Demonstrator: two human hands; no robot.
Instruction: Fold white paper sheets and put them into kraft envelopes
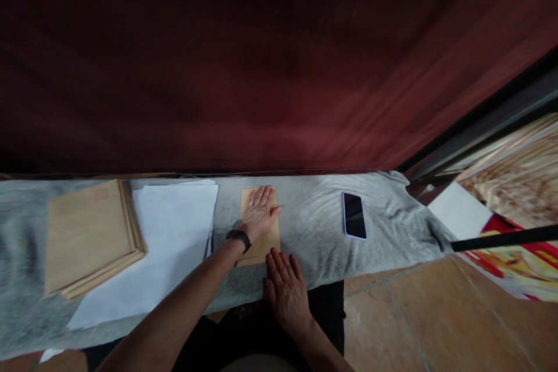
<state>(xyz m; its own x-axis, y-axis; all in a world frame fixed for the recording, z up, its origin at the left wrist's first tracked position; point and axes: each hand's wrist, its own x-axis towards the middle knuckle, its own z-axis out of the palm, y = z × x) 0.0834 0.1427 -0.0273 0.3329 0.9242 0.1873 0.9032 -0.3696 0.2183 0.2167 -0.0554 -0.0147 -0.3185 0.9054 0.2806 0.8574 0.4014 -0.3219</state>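
A narrow brown paper envelope lies on the grey cloth in front of me. My left hand, with a dark band on its wrist, is laid flat over the envelope's upper part, fingers stretched out. At the envelope's lower right corner rests my right hand, its fingers extended and the fingertips at the paper's edge. Neither hand is wrapped round anything. To the left, a stack of larger brown envelopes partly overlaps some white paper sheets.
A phone in a pale purple case lies right of my hands. The grey cloth covers a long narrow surface against a dark red backing. At the far right are a dark bar and a red-and-yellow printed sheet above the tiled floor.
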